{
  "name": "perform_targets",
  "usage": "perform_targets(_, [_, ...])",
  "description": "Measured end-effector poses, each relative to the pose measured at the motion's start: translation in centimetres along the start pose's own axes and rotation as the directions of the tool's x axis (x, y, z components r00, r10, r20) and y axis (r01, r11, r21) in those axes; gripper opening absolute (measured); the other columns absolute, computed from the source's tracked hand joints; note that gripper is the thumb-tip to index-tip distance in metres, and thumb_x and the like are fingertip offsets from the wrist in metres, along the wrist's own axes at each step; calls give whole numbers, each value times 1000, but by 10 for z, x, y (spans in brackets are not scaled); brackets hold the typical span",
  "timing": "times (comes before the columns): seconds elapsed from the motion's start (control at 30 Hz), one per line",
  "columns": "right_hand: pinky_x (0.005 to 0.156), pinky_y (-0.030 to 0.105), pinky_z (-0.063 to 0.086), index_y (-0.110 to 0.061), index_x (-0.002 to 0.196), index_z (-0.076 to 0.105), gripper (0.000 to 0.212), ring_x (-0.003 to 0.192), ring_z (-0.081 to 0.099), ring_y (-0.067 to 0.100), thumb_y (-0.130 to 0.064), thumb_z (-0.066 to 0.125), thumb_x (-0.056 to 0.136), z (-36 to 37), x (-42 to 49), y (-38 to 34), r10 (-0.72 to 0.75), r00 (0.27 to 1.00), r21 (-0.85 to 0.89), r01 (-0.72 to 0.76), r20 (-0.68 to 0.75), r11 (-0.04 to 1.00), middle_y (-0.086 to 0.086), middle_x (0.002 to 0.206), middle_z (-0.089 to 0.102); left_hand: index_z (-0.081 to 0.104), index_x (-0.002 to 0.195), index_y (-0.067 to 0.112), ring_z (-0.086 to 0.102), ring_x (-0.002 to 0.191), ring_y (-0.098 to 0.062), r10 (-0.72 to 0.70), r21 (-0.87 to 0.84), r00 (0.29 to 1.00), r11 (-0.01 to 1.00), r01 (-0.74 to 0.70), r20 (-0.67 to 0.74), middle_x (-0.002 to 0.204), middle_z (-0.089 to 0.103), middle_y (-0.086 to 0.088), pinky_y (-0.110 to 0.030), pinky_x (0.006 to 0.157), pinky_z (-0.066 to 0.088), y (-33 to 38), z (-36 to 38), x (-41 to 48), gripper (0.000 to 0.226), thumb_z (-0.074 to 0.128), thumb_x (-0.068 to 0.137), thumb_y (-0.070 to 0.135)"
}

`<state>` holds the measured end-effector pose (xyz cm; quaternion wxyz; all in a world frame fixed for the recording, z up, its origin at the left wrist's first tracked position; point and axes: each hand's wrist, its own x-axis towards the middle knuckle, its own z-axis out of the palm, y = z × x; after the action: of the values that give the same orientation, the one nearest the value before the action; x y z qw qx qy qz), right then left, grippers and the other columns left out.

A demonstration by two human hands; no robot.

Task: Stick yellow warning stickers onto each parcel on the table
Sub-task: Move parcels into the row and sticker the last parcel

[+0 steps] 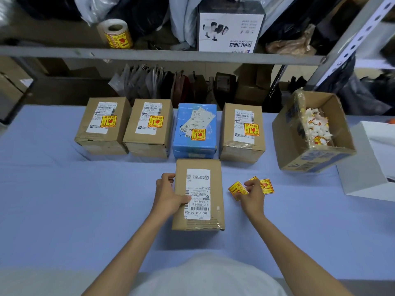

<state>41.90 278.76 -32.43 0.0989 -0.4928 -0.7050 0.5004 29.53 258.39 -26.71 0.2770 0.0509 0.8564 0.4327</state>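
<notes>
Left hand (171, 194) grips the unstickered parcel (198, 195); right hand (253, 194) seemingly pinches a yellow sticker (236, 189), which next needs peeling and pressing on.

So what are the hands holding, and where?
The left hand grips the front parcel by its left edge, thumb on the label. The right hand pinches the yellow sticker strip near its middle.

Grey metal shelf (149, 54) bhd blue table (64, 199)
</notes>
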Motion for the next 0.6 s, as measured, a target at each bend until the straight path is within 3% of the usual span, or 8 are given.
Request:
perform_targets(0.1, [60, 28, 49, -9, 88, 54, 30, 76, 62, 25, 9, 72, 72, -3, -5, -37, -25, 1000, 152, 22, 17, 988, 12, 84, 64, 49, 121, 23, 34, 114, -8, 185, 86, 968, 981, -173, -170, 117, 42, 8, -20, 91, 32, 17, 6, -10, 54, 71, 77, 1])
perform_targets(0.2, [61, 25, 48, -11, 88, 56, 27, 73, 62, 16, 8, 70, 75, -12, -12, -75, -50, 998, 233, 40, 37, 972, 4, 80, 64, 58, 111, 24, 52, 105, -6, 268, -65, 951, 958, -281, -157, 110, 57, 10, -18, 85, 43, 41, 10, -15, 35, 68, 83, 5])
perform_targets(0.3, [58, 19, 48, -9, 89, 59, 29, 71, 60, 9, 14, 67, 72, -20, -23, -103, -140, 966, 260, 80, 219, 962, 2, 79, 64, 60, 108, 25, 60, 94, -4, 251, -173, 968, 953, -250, -17, 102, 62, 12, -18, 76, 50, 59, 14, -13, 24, 68, 86, 21])
perform_targets(0.4, [62, 21, 50, -9, 85, 64, 32, 72, 60, 9, 19, 63, 70, -15, -36, -112, -233, 869, 243, 135, 437, 961, 2, 79, 66, 63, 102, 27, 62, 91, -9, 210, -234, 973, 955, -184, 91, 101, 65, 7, -25, 74, 55, 64, 19, -11, 16, 67, 87, 29])
perform_targets(0.5, [63, 20, 52, -9, 96, 65, 33, 70, 64, 8, 14, 68, 74, -7, -44, -109, -264, 874, 291, 149, 409, 945, 5, 79, 69, 62, 89, 27, 63, 89, -12, 193, -263, 980, 949, -176, 41, 95, 67, 2, -17, 68, 51, 62, 19, -13, 12, 68, 87, 17])
perform_targets(0.6, [62, 18, 54, -8, 100, 63, 27, 70, 67, 12, 4, 72, 78, -2, -50, -106, -221, 895, 318, 96, 387, 943, 8, 79, 70, 63, 88, 24, 63, 89, -14, 181, -297, 984, 940, -170, 9, 94, 67, 1, -20, 70, 53, 56, 15, -13, 11, 68, 86, 14])
